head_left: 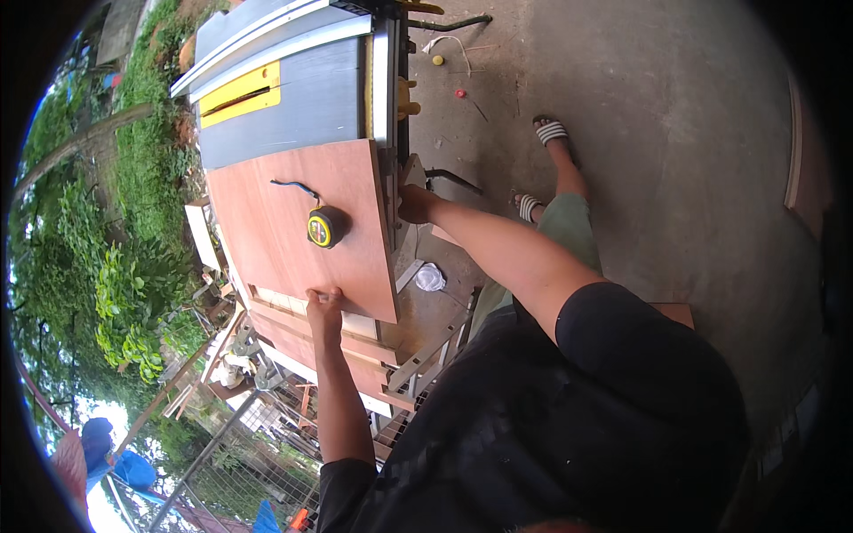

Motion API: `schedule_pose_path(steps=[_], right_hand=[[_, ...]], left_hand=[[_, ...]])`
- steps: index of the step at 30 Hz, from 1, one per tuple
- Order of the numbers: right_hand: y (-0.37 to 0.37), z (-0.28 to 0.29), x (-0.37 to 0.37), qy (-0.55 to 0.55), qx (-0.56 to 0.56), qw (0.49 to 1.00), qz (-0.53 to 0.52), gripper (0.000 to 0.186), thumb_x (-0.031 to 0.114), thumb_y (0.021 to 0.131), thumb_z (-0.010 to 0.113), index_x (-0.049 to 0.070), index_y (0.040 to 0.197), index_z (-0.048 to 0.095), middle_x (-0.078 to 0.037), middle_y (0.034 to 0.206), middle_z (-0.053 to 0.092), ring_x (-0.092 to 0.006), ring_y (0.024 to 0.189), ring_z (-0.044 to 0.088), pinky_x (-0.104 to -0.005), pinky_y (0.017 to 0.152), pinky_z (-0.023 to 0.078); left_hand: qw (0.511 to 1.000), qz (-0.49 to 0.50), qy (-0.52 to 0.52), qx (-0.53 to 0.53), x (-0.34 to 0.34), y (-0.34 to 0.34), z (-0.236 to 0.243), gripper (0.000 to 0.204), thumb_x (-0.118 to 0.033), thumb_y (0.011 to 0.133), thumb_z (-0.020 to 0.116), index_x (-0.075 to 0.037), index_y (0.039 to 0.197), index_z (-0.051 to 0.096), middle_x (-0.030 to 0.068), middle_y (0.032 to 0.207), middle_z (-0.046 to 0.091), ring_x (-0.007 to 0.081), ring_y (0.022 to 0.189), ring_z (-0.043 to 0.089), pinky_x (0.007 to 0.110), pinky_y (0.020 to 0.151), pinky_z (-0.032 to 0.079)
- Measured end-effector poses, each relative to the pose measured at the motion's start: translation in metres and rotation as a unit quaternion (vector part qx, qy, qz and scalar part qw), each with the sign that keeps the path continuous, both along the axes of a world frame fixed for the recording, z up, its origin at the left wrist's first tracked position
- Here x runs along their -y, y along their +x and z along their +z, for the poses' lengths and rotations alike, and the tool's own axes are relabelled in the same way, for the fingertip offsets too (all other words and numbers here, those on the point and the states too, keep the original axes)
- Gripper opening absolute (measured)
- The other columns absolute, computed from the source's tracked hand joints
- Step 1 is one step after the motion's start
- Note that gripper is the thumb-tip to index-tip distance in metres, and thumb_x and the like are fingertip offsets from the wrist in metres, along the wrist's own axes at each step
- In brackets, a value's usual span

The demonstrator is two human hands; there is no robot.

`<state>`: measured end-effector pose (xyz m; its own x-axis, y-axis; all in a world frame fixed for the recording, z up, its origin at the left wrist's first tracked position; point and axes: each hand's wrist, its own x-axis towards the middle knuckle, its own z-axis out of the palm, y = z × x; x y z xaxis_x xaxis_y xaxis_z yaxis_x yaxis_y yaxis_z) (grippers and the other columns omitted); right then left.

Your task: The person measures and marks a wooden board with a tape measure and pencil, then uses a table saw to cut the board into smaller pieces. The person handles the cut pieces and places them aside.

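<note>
A reddish-brown plywood panel (267, 195) lies flat over the grey table saw (311, 107). My left hand (324, 304) grips the panel's near edge, its fingertips on the top face. A yellow-and-black tape measure (327, 227) rests on the panel, and a dark blue strap trails from it. On the saw's right side, beside the panel's right edge, my right hand (414, 204) is closed, with its fingers partly hidden by the saw's side. What it holds there does not show.
The saw has a yellow throat plate (240, 93) with a dark slot, and a silver fence (267, 49) beyond it. More boards (355, 351) lie under the panel's near edge. Wood scraps and greenery are at left; small caps (438, 60) lie on the concrete floor (675, 178).
</note>
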<state>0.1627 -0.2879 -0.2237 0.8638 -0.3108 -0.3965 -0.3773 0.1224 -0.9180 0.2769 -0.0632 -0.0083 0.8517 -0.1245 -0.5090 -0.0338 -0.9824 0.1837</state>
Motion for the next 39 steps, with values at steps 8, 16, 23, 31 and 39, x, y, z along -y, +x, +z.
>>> schedule_pose_path(steps=[8,16,23,31,39], right_hand=[[0.022,-0.039,-0.011,0.090,0.096,0.991,0.000,0.039,0.018,0.090,0.058,0.002,0.125,0.063,-0.023,0.115,0.069,-0.0378,0.105,0.067,-0.0434,0.090,0.054],[0.014,-0.022,0.009,0.151,0.028,0.988,0.027,0.037,0.016,0.090,0.058,0.003,0.124,0.064,-0.021,0.109,0.071,-0.0352,0.098,0.069,-0.0418,0.085,0.054],[-0.066,0.026,0.040,0.029,-0.150,0.986,-0.071,0.031,0.016,0.089,0.060,0.004,0.116,0.066,-0.015,0.094,0.072,-0.0295,0.084,0.069,-0.0393,0.076,0.054],[-0.087,0.167,0.081,-0.360,0.125,0.920,-0.093,0.029,0.012,0.086,0.061,0.004,0.114,0.061,-0.013,0.093,0.061,-0.0245,0.076,0.059,-0.0383,0.070,0.052],[-0.014,0.186,0.079,-0.058,-0.142,0.980,-0.128,0.060,0.017,0.092,0.063,0.017,0.145,0.035,-0.012,0.110,0.056,-0.0212,0.079,0.057,-0.0421,0.069,0.051]], left_hand=[[0.997,-0.040,-0.042,0.049,-0.008,-0.003,-0.012,0.089,-0.031,0.089,0.073,0.021,0.146,0.028,0.0411,0.139,0.049,0.0458,0.129,0.055,0.042,0.105,0.046],[0.998,-0.016,0.022,0.062,-0.003,-0.008,-0.010,0.094,-0.040,0.085,0.075,0.011,0.151,0.030,0.0390,0.135,0.051,0.0489,0.123,0.056,0.047,0.104,0.047],[0.997,0.039,0.027,0.062,0.014,-0.017,0.000,0.093,-0.040,0.086,0.076,0.001,0.155,0.030,0.0333,0.148,0.039,0.0497,0.133,0.044,0.051,0.108,0.042],[0.973,-0.001,-0.074,0.219,0.079,-0.059,0.025,0.080,-0.034,0.083,0.072,-0.019,0.153,0.039,0.0257,0.162,0.019,0.0442,0.145,0.031,0.059,0.113,0.033],[0.948,-0.144,-0.177,0.223,0.128,-0.049,-0.006,0.070,-0.026,0.079,0.080,-0.030,0.142,0.052,0.0157,0.127,0.051,0.0335,0.121,0.050,0.046,0.094,0.045]])
